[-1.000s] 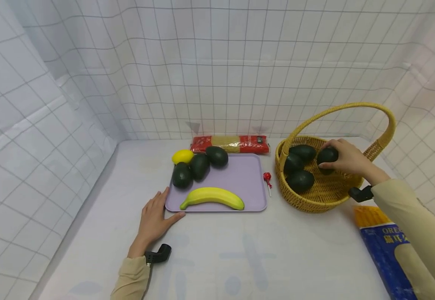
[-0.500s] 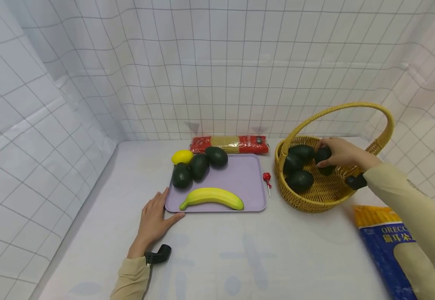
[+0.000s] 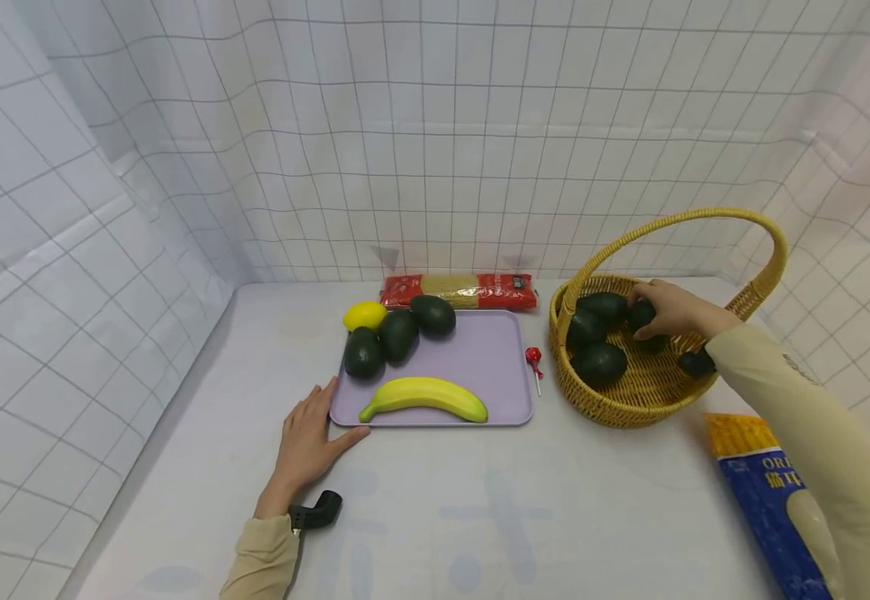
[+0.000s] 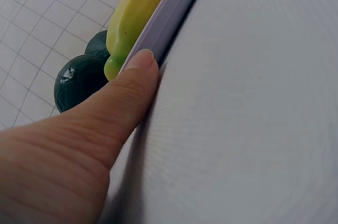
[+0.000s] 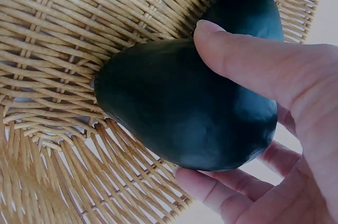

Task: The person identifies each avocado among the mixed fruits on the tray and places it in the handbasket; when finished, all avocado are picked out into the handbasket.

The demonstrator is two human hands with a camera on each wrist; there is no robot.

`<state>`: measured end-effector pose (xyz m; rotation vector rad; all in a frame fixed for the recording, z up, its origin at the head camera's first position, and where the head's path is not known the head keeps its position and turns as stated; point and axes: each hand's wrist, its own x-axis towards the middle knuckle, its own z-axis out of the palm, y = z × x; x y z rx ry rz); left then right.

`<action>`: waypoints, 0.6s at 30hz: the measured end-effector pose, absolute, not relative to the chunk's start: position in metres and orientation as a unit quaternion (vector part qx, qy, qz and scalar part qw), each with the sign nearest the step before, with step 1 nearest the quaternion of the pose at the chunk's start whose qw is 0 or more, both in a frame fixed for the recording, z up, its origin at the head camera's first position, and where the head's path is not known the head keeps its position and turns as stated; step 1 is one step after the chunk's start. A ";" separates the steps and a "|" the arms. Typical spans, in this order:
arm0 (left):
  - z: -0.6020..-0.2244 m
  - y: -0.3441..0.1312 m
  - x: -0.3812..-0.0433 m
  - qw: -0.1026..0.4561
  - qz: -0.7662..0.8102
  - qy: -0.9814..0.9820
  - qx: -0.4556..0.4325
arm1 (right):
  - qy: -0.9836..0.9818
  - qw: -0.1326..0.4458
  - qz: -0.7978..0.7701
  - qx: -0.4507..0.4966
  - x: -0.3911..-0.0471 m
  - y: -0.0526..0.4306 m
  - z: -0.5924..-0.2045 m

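Inside the yellow wicker basket (image 3: 630, 414), my right hand (image 3: 675, 310) grips a dark green avocado (image 5: 185, 105) between thumb and fingers. Several other avocados (image 3: 600, 363) lie in the basket around it, mostly on its left side. My left hand (image 3: 307, 442) rests at the front left corner of a lilac tray (image 3: 480, 358), thumb (image 4: 132, 81) along the front rim and fingers by the left side. A yellow banana (image 3: 423, 396) lies along the tray's front. Three avocados (image 3: 399, 336) and a lemon (image 3: 364, 317) sit toward its back left.
Behind the tray lies a red-ended noodle packet (image 3: 459, 291). A red lollipop (image 3: 533, 358) lies between tray and basket. Under my right forearm is a blue and orange pasta bag (image 3: 768, 500). The basket's tall handle (image 3: 682, 221) arches over it, and gridded cloth walls surround the table.
My right hand has shifted left and slightly lower inside the basket, bringing the gripped avocado closer to the others there. The left hand stays at the tray corner.
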<state>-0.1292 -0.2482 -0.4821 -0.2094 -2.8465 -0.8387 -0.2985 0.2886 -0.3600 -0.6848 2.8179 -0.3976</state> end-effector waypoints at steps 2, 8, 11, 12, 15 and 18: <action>-0.482 -0.248 -0.129 0.081 -0.280 -0.954 -0.070 | 0.959 0.106 -0.132 -0.227 -0.300 0.289 -0.361; -0.483 -0.248 -0.129 0.082 -0.281 -0.954 -0.069 | 0.965 0.099 -0.130 -0.207 -0.301 0.290 -0.362; -0.483 -0.249 -0.130 0.078 -0.282 -0.954 -0.067 | 0.967 0.092 -0.131 -0.198 -0.300 0.290 -0.361; -0.483 -0.249 -0.130 0.076 -0.281 -0.955 -0.066 | 0.968 0.090 -0.131 -0.193 -0.300 0.290 -0.361; -0.484 -0.250 -0.131 0.070 -0.279 -0.956 -0.063 | 0.971 0.091 -0.133 -0.176 -0.299 0.291 -0.359; -0.483 -0.250 -0.131 0.068 -0.279 -0.956 -0.063 | 0.973 0.092 -0.129 -0.166 -0.299 0.292 -0.360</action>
